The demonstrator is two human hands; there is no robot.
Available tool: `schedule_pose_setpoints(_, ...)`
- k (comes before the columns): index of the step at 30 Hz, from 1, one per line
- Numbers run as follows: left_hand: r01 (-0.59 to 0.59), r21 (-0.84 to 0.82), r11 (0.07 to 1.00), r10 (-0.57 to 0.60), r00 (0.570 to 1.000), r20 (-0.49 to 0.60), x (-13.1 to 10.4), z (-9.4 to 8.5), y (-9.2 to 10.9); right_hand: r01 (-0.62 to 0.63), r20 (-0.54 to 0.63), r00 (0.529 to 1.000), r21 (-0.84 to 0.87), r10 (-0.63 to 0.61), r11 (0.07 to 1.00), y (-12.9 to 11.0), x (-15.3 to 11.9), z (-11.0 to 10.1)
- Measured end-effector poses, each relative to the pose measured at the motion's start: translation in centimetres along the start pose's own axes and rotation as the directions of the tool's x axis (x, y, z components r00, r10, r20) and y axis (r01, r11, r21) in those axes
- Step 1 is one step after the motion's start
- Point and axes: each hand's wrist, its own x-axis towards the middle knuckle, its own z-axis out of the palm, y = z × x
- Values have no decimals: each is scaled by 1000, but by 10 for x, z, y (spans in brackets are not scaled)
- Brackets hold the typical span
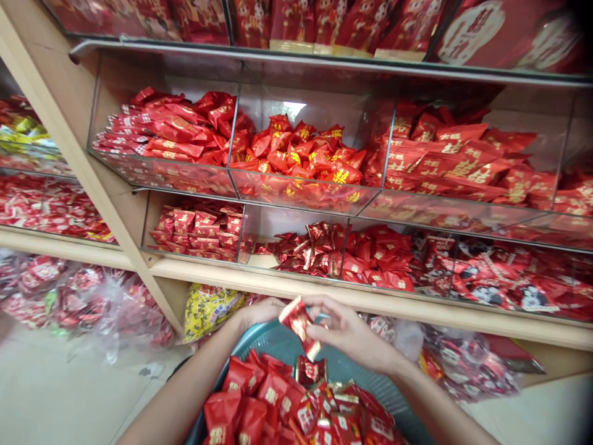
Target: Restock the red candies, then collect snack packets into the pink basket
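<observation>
Pinched between the thumb and fingers of my right hand point(345, 330) is a red wrapped candy point(299, 324) with gold ends, tilted above a teal plastic basket point(259, 342). My left hand point(263, 311) is closed at the basket's far rim; its fingertips are partly hidden behind the candy. Inside the basket, larger red packets point(252, 395) lie to the left and smaller shiny candies point(343, 420) to the right. One dark red candy point(311, 371) rests just below the held one.
Clear-fronted bins of red packets point(296, 154) line the shelves ahead. A lower bin holds shiny dark red candies point(319, 247). The wooden shelf edge point(287, 287) runs just beyond my hands. Below it are a yellow bag point(210, 309) and plastic bags of sweets point(467, 358).
</observation>
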Motion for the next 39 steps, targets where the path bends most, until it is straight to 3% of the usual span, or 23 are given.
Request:
schedule_pose_setpoints(4,59,5,998,-59,998,1,1,3,0,-204,35,977,-122,209,971,48,-32,-12)
schedule_pose_setpoints(8,74,-5,997,-74,997,15,4,7,-1,-186,2,981,-300,195,936,80,-36,-21)
schedule_pose_setpoints(15,70,-2,998,-70,998,0,3,11,6,-154,4,982,-553,187,818,88,-26,-13)
schedule_pose_setpoints(27,47,-8,999,-47,999,-16,4,10,-1,-174,13,971,-645,239,744,104,-5,6)
schedule_pose_setpoints(31,32,-3,999,-32,999,-14,-2,10,4,-176,-3,968,-726,252,665,75,-8,0)
schedule_pose_setpoints(36,2,10,1000,-2,1000,-9,-2,9,2,-88,66,968,-813,241,576,-25,2,-8)
schedule_pose_setpoints(37,-1,16,1000,2,1000,-13,-1,8,1,-53,76,973,-845,219,533,-46,8,-8)
schedule_pose_setpoints(39,-2,30,1000,3,1000,-19,2,8,-2,-8,18,997,-949,81,315,-79,27,-9)
